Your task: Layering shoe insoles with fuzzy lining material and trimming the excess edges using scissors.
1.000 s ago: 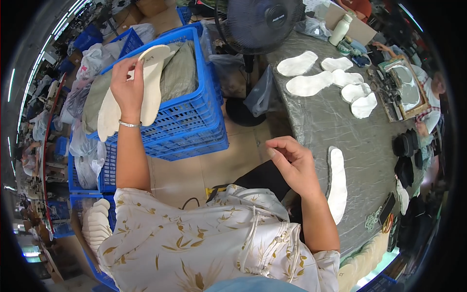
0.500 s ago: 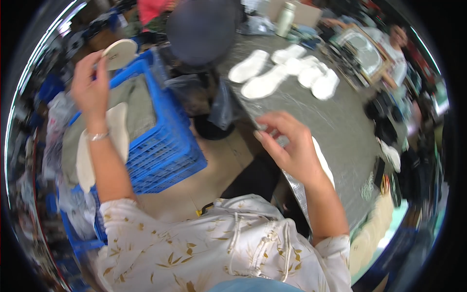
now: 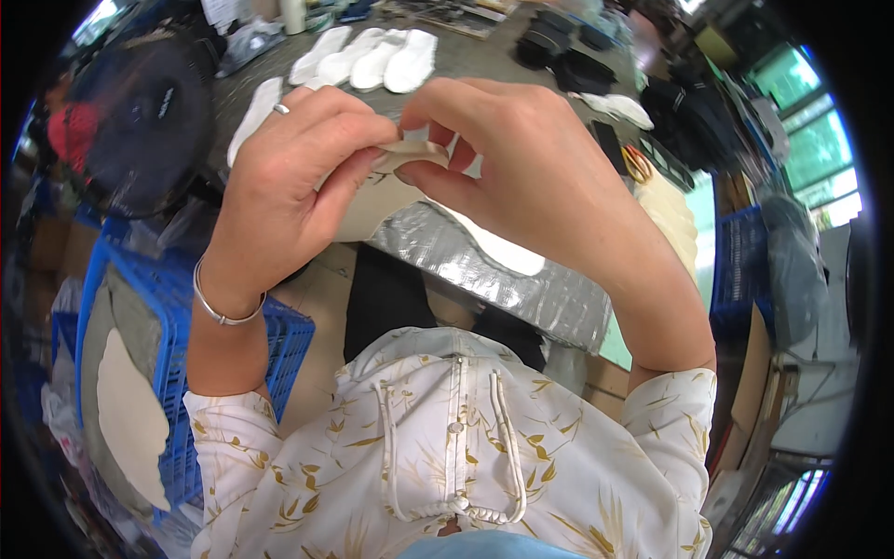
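Note:
My left hand (image 3: 289, 177), with a bracelet at the wrist, pinches a cream insole (image 3: 372, 197) that has a small dark mark on it. Opposite, the thumb and fingers of my right hand (image 3: 531, 158) close on the insole's upper edge, which looks slightly bent. Both hands are raised above the near edge of the grey worktable (image 3: 559, 298). Partly under my right hand, a white insole (image 3: 507, 250) lies along that edge. Another white insole (image 3: 253, 121) rests beyond my left hand, and several white insoles (image 3: 410, 61) form a row farther back.
At my left stands a blue crate (image 3: 172, 317) with grey material and a cream insole (image 3: 130, 419) on top. A round dark fan (image 3: 158, 116) is behind it. Scissors with orange handles (image 3: 639, 166), a black box (image 3: 607, 144) and black bundles (image 3: 545, 39) occupy the table's right side.
My left hand has brought the cream insole from above the crate to over the table. My right hand, empty before, now grips it too. The view has turned right.

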Tool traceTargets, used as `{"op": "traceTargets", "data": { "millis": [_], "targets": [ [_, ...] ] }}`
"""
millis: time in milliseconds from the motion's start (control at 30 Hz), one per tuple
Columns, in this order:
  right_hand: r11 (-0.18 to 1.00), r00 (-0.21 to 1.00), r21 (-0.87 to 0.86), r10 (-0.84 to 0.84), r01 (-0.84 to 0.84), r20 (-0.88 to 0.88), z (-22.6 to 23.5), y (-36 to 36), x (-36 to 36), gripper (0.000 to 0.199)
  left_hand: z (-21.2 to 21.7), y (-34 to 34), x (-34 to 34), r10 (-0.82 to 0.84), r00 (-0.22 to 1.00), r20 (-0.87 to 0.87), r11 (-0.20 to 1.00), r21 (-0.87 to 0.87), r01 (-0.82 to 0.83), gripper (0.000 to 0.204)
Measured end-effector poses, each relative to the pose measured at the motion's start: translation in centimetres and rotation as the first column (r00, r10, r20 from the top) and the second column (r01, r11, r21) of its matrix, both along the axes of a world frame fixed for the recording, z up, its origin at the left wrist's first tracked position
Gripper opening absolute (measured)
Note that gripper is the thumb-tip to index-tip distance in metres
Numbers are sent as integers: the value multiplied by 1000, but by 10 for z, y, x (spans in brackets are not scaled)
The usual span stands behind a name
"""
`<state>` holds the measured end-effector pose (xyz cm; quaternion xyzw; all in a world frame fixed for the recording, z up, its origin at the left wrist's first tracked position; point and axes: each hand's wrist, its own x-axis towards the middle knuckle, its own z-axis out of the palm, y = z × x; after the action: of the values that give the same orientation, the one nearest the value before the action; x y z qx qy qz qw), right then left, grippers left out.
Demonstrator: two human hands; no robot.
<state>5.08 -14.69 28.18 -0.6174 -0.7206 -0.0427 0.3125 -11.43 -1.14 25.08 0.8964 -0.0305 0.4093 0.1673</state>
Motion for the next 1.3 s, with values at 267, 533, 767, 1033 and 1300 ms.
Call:
{"op": "traceTargets", "data": {
  "millis": [267, 533, 767, 1033, 1300],
  "targets": [
    [970, 974, 90, -224, 227, -44, -16, -51, 43, 13, -33, -19, 67, -145, 983, 111, 897, -404, 178, 76],
    [895, 739, 139, -252, 423, -625, -62, -78, 101, 13, -205, 83, 87, -267, 963, -40, -5, -999, -43, 73],
    [809, 761, 208, -382, 549, -524, -114, -114, 150, 12, -212, 58, 139, -241, 789, -566, 947, -315, 64, 93],
    [681, 710, 275, -512, 678, -483, -92, -172, 171, 17, -216, -11, 209, -411, 497, -764, 878, -185, 442, 101],
    [699, 715, 259, -501, 667, -488, -80, -221, 142, 15, -220, -91, 205, -256, 680, -687, 956, -73, 285, 117]
  ]
}}
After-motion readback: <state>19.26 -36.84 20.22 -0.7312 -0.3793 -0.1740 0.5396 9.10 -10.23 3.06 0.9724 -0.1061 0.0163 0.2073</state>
